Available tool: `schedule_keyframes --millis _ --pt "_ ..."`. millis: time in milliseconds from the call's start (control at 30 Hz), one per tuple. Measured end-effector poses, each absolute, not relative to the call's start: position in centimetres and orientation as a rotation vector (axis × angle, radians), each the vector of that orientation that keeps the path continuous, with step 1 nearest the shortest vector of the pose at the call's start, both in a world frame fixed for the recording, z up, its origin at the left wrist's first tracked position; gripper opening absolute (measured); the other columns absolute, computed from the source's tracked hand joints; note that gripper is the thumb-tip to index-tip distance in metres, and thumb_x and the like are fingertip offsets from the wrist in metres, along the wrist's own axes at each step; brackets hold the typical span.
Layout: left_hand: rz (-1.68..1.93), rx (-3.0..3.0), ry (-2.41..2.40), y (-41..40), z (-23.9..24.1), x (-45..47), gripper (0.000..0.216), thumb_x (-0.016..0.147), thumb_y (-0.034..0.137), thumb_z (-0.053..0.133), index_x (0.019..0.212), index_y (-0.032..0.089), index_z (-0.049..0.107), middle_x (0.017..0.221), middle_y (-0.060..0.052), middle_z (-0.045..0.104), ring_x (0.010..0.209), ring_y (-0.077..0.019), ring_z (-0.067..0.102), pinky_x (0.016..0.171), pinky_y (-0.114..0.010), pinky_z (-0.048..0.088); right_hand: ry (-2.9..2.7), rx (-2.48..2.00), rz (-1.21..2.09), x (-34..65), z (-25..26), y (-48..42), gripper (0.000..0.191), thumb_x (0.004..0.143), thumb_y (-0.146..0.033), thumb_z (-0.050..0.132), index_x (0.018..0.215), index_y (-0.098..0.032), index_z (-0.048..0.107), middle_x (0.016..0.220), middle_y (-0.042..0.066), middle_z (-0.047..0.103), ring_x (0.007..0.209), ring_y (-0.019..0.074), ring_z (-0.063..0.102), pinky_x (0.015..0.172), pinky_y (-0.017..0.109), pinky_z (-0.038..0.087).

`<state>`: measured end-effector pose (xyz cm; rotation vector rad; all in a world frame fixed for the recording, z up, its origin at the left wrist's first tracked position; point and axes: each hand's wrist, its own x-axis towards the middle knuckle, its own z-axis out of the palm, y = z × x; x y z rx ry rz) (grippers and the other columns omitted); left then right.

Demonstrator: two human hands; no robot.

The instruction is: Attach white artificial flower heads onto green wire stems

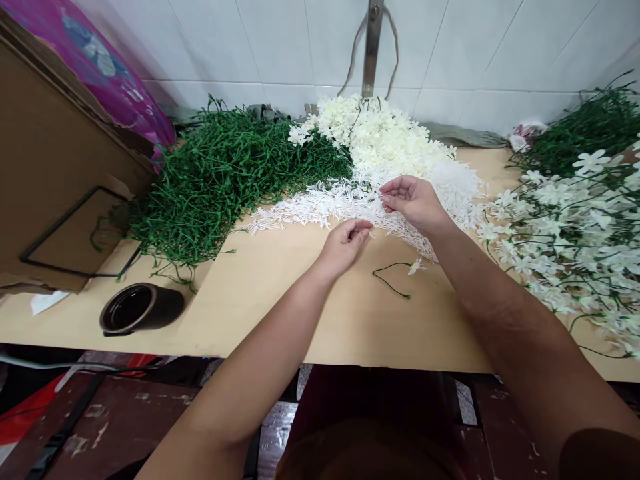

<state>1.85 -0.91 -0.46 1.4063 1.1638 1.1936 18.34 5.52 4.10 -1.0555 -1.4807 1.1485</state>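
Note:
My left hand point(345, 248) is above the board with fingers curled and thumb and fingertips pressed together. A tiny pale bit seems to show at its tips, too small to name. My right hand point(413, 202) pinches at the edge of a heap of thin white stamen-like strands point(320, 205); anything between its fingertips is hidden. Behind the strands lies a mound of cream-white artificial petals point(383, 137). To the left spreads a big pile of green plastic stems point(205, 180). A single green stem point(393, 269) with a small white blossom point(415, 267) lies below my hands.
Assembled white flowers on green stems point(565, 247) cover the right side, with more green stems point(585, 130) behind. A dark cup of liquid point(143, 308) stands near the front left edge. A cardboard box point(55, 147) rises at the left; a tiled wall point(310, 40) closes the back.

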Motion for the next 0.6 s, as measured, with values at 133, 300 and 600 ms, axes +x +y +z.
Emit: schedule_keyframes --millis 133,300,600 --pt "1.249 1.285 1.123 -0.8 -0.5 1.7 0.015 0.08 0.02 0.067 0.094 0.018 0.068 0.077 0.0 0.064 0.072 -0.0115 0.057 0.073 -0.025 0.046 -1.53 -1.045 1.206 17.4 3.8 4.4 0.013 0.073 -0.007 0.07 0.078 -0.016 0.061 0.064 -0.002 0.059 0.058 0.0086 0.056 0.057 0.024 0.05" --pt "1.249 1.238 1.15 -0.9 0.1 1.6 0.014 0.079 0.024 0.071 0.074 0.018 0.059 0.057 0.006 0.049 0.055 -0.0085 0.043 0.058 -0.023 0.038 -1.829 -1.045 1.147 16.5 3.4 2.5 0.008 0.077 -0.008 0.064 0.075 -0.016 0.064 0.064 -0.001 0.062 0.059 0.0097 0.055 0.062 0.027 0.047" --pt "1.266 1.231 1.229 -0.7 0.4 1.5 0.017 0.078 0.017 0.067 0.066 0.018 0.055 0.052 0.006 0.046 0.051 -0.0082 0.038 0.051 -0.022 0.032 -1.849 -1.117 1.236 16.9 4.2 2.1 0.013 0.078 -0.002 0.066 0.079 -0.015 0.064 0.067 -0.001 0.061 0.062 0.0111 0.055 0.063 0.028 0.044"
